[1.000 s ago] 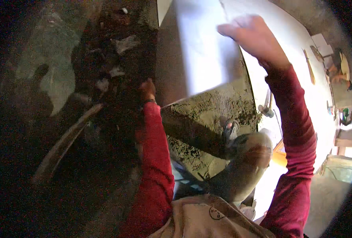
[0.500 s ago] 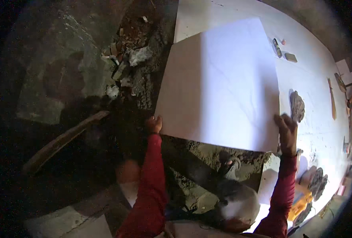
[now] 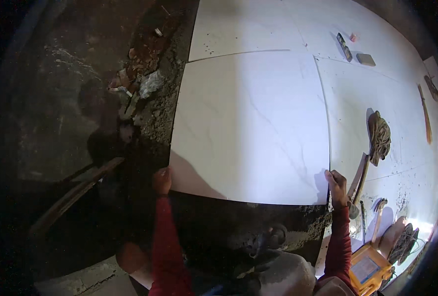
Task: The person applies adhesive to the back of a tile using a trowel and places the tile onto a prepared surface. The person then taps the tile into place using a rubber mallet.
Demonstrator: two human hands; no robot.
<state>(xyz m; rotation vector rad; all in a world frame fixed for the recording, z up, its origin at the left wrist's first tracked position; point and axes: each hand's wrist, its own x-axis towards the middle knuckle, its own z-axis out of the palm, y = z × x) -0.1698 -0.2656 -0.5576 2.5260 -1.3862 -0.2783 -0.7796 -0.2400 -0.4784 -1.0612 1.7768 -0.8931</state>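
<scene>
A large white floor tile (image 3: 248, 133) with faint grey veins lies almost level before me, its far edge close against the white tiled floor (image 3: 224, 29). A thin gap shows along its far and right edges. My left hand (image 3: 162, 181) is closed on its near left corner. Its near right corner is gripped by my right hand (image 3: 337, 188), fingers curled at the edge. Under the near edge, dark mortar (image 3: 298, 237) is partly in shadow; what lies beneath the tile is hidden.
Right of the tile lie a crumpled cloth (image 3: 379, 137), a long-handled hammer (image 3: 360, 182), and a yellow device (image 3: 368, 269). A small level (image 3: 344, 47) and a grey block (image 3: 365, 59) rest farther off. Rubble with crumpled plastic (image 3: 151, 84) and a wooden strip (image 3: 80, 195) are on the left.
The tile has come down from a raised, tilted position to nearly level with the laid tiles. Both hands moved with it, nearer to me and still gripping its corners.
</scene>
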